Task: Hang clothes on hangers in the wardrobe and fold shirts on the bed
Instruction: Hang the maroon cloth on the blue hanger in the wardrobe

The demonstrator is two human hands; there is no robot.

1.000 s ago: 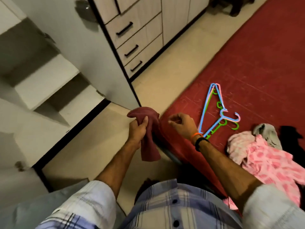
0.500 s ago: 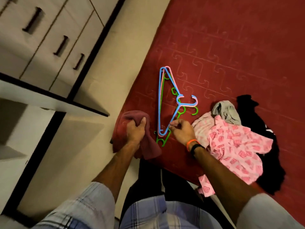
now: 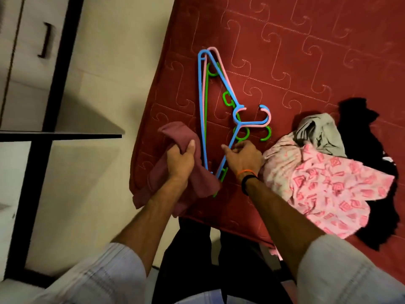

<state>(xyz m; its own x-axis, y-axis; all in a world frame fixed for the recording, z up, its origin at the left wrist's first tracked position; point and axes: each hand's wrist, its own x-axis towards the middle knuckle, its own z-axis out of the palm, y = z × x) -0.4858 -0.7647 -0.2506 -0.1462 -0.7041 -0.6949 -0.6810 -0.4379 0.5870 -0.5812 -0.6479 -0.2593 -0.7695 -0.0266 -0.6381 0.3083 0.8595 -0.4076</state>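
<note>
Red quilted bed (image 3: 306, 51) carries everything; its left edge runs beside the pale floor (image 3: 105, 62), with the wardrobe drawers (image 3: 26, 51) at the far left of the view.

Clothes pile sits toward the bed's near right: a pink patterned garment (image 3: 328, 189) on top, a grey garment (image 3: 322, 132) behind it, a black garment (image 3: 368, 150) under and to the right. None of it is on a hanger.

Hanger stack (image 3: 210, 102) lies flat near the bed's left edge: blue hanger (image 3: 200, 106) on top, pink hanger (image 3: 219, 60) beneath, green hanger (image 3: 241, 132) lowest. Long axis runs away from the person, roughly parallel to the left edge; the hooks point right, toward the pile.

Maroon garment (image 3: 175, 132) is bunched and hangs over the bed's near-left edge. Left hand (image 3: 178, 163) grips it, fingers and thumb wrapped round the cloth.

Right hand (image 3: 243, 159) rests on the near sloping arm of the blue hanger, fingers curled over it; whether they actually pinch the plastic I cannot tell. The stack lies directly under and ahead of this hand, between the two hands, so the right is the nearer. Judgement: the next move is picking one hanger off the stack, and the three nested frames may lift together.
</note>
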